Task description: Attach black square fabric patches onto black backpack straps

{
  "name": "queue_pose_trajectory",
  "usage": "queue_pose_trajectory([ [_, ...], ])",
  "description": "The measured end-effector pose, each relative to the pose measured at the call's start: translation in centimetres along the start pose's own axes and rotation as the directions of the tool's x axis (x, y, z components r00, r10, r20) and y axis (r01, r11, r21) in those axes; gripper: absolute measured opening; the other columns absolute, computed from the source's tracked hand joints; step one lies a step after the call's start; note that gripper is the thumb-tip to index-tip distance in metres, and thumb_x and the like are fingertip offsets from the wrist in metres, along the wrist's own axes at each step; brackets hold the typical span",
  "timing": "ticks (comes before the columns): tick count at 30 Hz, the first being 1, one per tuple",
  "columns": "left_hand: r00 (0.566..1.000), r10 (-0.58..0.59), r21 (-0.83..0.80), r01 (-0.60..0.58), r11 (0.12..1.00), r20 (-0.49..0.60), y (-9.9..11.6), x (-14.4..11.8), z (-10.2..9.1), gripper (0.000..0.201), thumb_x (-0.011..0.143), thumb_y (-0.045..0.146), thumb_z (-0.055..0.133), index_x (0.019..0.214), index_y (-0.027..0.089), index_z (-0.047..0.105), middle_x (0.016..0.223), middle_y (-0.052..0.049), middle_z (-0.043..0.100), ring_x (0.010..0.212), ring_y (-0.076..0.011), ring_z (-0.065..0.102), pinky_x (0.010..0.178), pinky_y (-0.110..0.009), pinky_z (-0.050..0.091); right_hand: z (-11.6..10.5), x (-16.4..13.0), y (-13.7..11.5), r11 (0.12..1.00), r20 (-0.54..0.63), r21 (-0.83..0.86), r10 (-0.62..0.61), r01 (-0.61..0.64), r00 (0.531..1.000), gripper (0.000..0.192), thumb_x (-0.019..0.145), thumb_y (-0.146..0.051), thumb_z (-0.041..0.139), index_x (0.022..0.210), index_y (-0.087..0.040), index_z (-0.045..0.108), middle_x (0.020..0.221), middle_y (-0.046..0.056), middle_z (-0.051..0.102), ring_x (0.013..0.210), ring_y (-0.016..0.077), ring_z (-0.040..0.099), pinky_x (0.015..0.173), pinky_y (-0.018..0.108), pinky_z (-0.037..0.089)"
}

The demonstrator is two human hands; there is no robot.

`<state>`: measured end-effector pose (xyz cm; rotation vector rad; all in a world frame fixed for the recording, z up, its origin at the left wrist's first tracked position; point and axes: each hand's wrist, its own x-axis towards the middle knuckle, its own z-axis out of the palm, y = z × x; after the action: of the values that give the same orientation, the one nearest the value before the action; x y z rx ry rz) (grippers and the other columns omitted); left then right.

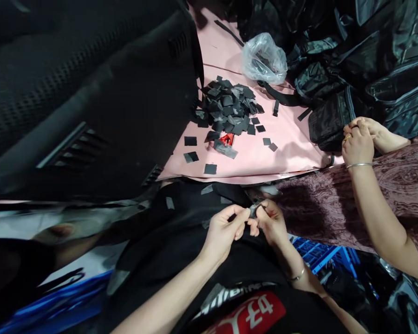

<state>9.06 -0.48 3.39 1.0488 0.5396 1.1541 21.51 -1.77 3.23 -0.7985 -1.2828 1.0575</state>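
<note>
Pinching a small dark grey fabric square [253, 210] between both sets of fingertips, the left hand [225, 232] and right hand [270, 222] meet low in the centre, over black cloth [181, 241] on the lap. Left hand: thumb and forefinger closed narrow on the square's left edge, other fingers curled under, forearm coming up from bottom left. Right hand: thumb and forefinger closed on the right edge, knuckles toward the camera, thin bracelet [297, 277] on the wrist, forearm running off bottom right. The square sits right between the two hands, touching both.

Right of them, a co-worker's arm in a patterned maroon garment [334, 208], silver bangle [358, 164] on the wrist; that person's hands [360, 137] are bunched together at a black bag [329, 120], grip unclear.

Further out, a pink sheet [285, 148] carries loose black squares, a heap of cut black fabric squares [228, 104], and a small red piece [226, 138] at the heap's near edge. Beyond the heap, a crumpled clear plastic bag [264, 58]. Large black padded panel [90, 93] fills the left.
</note>
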Motion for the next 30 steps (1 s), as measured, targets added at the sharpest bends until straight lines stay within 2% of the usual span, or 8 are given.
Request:
queue_pose_trajectory([
  [6,0.984,0.105,-0.085,-0.118,0.989,-0.145,-0.1,0.0,0.9,0.045,0.066,0.047,0.07,0.061,0.01,0.044,0.045,0.003,0.036,0.042,-0.0025,0.028,0.041,-0.016,0.02,1.9,0.5,1.6,0.985,-0.365,0.015,-0.156,0.174,0.918,0.034,0.079,-0.042,0.059,0.085,-0.01,0.051,0.047,-0.003,0.045,0.041,0.0064,0.045,0.041,0.017,0.037],
  [14,0.989,-0.069,-0.47,0.001,0.883,-0.128,0.0,0.4,1.8,0.046,0.047,0.032,0.084,0.06,0.008,0.047,0.051,0.004,0.034,0.042,-0.0003,0.026,0.037,-0.013,0.021,3.5,1.1,1.3,0.915,-0.446,0.363,0.006,0.175,0.895,0.036,0.066,-0.037,0.072,0.083,-0.012,0.051,0.068,-0.002,0.049,0.053,0.0026,0.046,0.046,0.015,0.035],
  [16,0.983,-0.096,-0.521,0.001,0.853,-0.156,0.7,0.7,1.0,0.048,0.043,0.029,0.086,0.06,0.008,0.047,0.051,0.005,0.033,0.041,-0.0003,0.025,0.036,-0.013,0.021,2.7,1.4,0.7,0.916,-0.474,0.366,0.03,0.166,0.88,0.039,0.064,-0.036,0.072,0.083,-0.012,0.048,0.069,-0.002,0.049,0.052,0.0027,0.045,0.044,0.014,0.033],
  [18,0.959,-0.037,-0.541,-0.126,0.832,-0.279,1.7,0.9,-0.4,0.049,0.038,0.027,0.087,0.062,0.009,0.048,0.052,0.004,0.036,0.042,-0.0004,0.026,0.036,-0.012,0.021,0.6,1.8,0.0,0.921,-0.595,0.313,-0.002,0.234,0.804,0.043,0.06,-0.037,0.073,0.079,-0.013,0.043,0.068,-0.003,0.049,0.049,0.0018,0.043,0.043,0.013,0.031],
  [20,0.894,0.067,-0.51,-0.313,0.801,-0.444,2.8,1.0,-2.0,0.051,0.033,0.023,0.087,0.064,0.008,0.05,0.058,0.001,0.045,0.044,-0.0002,0.028,0.037,-0.011,0.023,-2.1,2.1,-0.3,0.93,-0.711,0.212,-0.066,0.302,0.7,0.047,0.058,-0.04,0.072,0.078,-0.014,0.039,0.063,-0.005,0.046,0.049,0.0014,0.042,0.043,0.012,0.031],
  [21,0.881,0.073,-0.504,-0.333,0.797,-0.468,3.1,1.0,-2.6,0.051,0.033,0.022,0.087,0.066,0.008,0.05,0.062,0.0,0.048,0.044,0.0,0.029,0.038,-0.011,0.024,-3.3,2.2,-0.2,0.945,-0.711,0.151,-0.099,0.289,0.697,0.047,0.059,-0.043,0.071,0.079,-0.014,0.039,0.065,-0.005,0.048,0.05,0.0023,0.045,0.045,0.013,0.033],
  [25,0.969,-0.001,-0.41,-0.104,0.906,-0.249,2.8,0.7,-2.4,0.051,0.038,0.029,0.086,0.071,0.007,0.053,0.059,0.003,0.042,0.043,-0.0012,0.03,0.037,-0.013,0.022,-4.5,1.6,1.3,0.998,-0.448,0.05,-0.015,0.042,0.894,0.048,0.065,-0.049,0.066,0.085,-0.012,0.042,0.071,0.001,0.053,0.046,0.0057,0.046,0.04,0.018,0.033],
  [30,0.98,0.166,0.017,-0.165,0.986,-0.11,0.7,0.0,-0.9,0.035,0.069,0.04,0.069,0.08,0.011,0.053,0.045,0.004,0.038,0.04,-0.0044,0.032,0.043,-0.017,0.025,-1.5,0.5,1.2,0.999,-0.101,0.044,0.023,-0.018,0.995,0.038,0.075,-0.041,0.062,0.097,-0.014,0.047,0.079,0.003,0.051,0.061,0.0092,0.053,0.049,0.02,0.042],
])
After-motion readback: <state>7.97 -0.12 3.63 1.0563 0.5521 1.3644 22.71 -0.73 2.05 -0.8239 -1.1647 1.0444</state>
